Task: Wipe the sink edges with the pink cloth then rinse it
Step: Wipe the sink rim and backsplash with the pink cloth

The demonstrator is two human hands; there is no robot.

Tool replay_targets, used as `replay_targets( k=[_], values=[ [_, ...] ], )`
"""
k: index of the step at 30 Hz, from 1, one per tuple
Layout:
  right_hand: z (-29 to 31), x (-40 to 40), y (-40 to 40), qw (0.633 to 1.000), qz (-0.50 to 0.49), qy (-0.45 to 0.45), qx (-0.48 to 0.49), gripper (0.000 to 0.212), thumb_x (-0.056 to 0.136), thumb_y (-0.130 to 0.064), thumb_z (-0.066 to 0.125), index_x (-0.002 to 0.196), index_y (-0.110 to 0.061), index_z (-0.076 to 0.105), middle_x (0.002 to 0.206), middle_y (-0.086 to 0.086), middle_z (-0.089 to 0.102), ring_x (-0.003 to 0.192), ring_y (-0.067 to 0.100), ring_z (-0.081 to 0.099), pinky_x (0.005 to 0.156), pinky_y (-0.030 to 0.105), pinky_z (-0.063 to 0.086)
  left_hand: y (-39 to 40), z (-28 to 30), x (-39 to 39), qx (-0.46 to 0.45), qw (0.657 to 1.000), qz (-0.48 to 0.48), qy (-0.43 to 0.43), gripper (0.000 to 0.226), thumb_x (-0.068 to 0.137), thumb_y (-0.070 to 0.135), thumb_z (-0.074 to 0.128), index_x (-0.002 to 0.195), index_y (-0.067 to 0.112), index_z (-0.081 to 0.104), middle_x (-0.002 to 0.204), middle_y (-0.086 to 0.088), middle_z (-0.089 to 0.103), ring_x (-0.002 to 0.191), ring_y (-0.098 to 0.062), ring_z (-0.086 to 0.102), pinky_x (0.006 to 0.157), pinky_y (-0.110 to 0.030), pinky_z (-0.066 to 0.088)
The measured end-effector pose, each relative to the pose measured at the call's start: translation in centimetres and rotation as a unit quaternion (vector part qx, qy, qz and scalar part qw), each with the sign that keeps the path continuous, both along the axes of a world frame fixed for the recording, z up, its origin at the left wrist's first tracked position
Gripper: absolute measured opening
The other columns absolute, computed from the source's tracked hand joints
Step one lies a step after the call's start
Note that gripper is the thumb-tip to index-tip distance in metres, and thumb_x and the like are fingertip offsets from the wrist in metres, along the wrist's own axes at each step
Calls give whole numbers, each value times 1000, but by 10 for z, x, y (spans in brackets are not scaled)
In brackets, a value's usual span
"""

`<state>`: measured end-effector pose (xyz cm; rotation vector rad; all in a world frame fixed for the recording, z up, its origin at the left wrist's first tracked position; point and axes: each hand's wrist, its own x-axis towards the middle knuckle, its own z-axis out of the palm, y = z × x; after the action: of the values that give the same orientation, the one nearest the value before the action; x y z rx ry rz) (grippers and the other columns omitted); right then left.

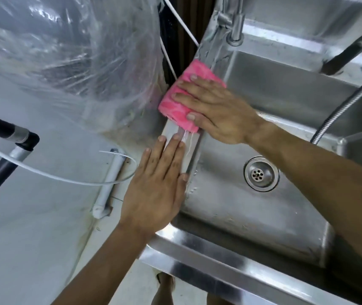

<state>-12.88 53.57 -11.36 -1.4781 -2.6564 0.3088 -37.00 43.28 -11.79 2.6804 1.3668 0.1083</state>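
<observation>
Nearest the camera runs the front rim of the stainless steel sink [197,245], and just beyond its near left corner the left hand [158,186] lies flat on the sink's left edge, fingers straight and close together, pointing away along the rim. It holds nothing; it seems only to steady the person.

Farther along that same left edge sits the pink cloth [184,93], folded into a pad whose long axis follows the rim, running from near to far. The right hand [215,108] comes in from the right, across the basin, and presses down on the cloth with spread, straight fingers, their tips reaching toward the outer side of the edge. A few pale threads trail from the near end of the cloth toward the left hand's fingertips, which lie just beside it.

So the cloth lies directly ahead of the left hand and under the right, with the unwiped stretch, as I judge it, leading on toward the faucet base [235,38] at the far left corner. The wiping stroke would follow the rim's line. The drain [260,173] sits in the basin to the right, and crumpled clear plastic sheeting [70,58] crowds the edge from the left.
</observation>
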Motion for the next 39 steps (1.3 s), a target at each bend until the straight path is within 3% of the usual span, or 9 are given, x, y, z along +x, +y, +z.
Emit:
replay_targets(
  k=[6,9,13,17,21,24,29,36,39],
  values=[
    [12,-50,-30,957,-262,100,-70,57,113,-43,20,167,-26,9,175,0,3,161,25,1,131,45,0,0,3,4,0,1000,20,-3,59,109,35,25,162,9,27,172,-7,17,160,-25,9,130,-45,11],
    [30,-19,-4,991,-122,52,-17,58,109,-45,26,164,-27,26,172,6,20,153,32,21,128,51,13,2,3,6,-14,1000,24,1,60,109,37,23,163,10,25,172,-6,16,160,-24,8,129,-47,14],
    [13,23,37,992,114,-47,-2,57,111,-51,21,165,-33,20,174,-3,13,161,27,6,130,48,6,18,1,17,-15,999,36,-8,62,108,40,25,163,11,24,172,-5,15,160,-26,9,128,-49,17],
    [4,11,37,997,-49,56,2,55,112,-47,21,165,-31,21,174,-4,13,162,23,0,131,44,2,28,-1,25,-4,999,43,-5,64,105,39,28,163,10,26,172,-7,16,160,-31,10,128,-51,15],
    [9,-26,36,950,-273,149,-26,54,113,-45,19,165,-32,17,175,-5,3,161,23,-12,131,43,-9,33,0,30,0,999,36,-3,65,104,38,27,162,8,27,172,-10,18,159,-31,11,129,-51,14],
    [10,-23,32,959,-228,165,-39,56,112,-34,20,166,-25,12,175,-1,-6,159,20,-18,126,34,-19,50,0,36,-3,1000,26,-12,65,103,37,26,162,9,27,172,-10,18,159,-30,11,129,-48,12],
    [6,27,55,999,33,41,0,58,112,-36,23,166,-15,17,174,5,12,162,17,-1,133,40,-2,65,-3,44,10,1000,14,-8,65,104,38,28,161,7,28,171,-12,18,159,-33,13,128,-50,16],
    [9,24,88,978,-190,88,12,57,113,-37,24,166,-16,18,175,4,12,162,18,1,132,36,-3,73,4,53,-14,999,27,-43,58,105,34,34,157,8,37,165,-13,31,153,-35,26,126,-51,21],
    [-1,2,52,973,-205,111,0,59,112,-37,22,167,-18,11,175,1,3,162,14,-5,131,37,-7,96,4,67,-21,998,28,-58,57,105,31,37,156,5,37,162,-17,32,151,-40,28,125,-54,22]
  ],
)
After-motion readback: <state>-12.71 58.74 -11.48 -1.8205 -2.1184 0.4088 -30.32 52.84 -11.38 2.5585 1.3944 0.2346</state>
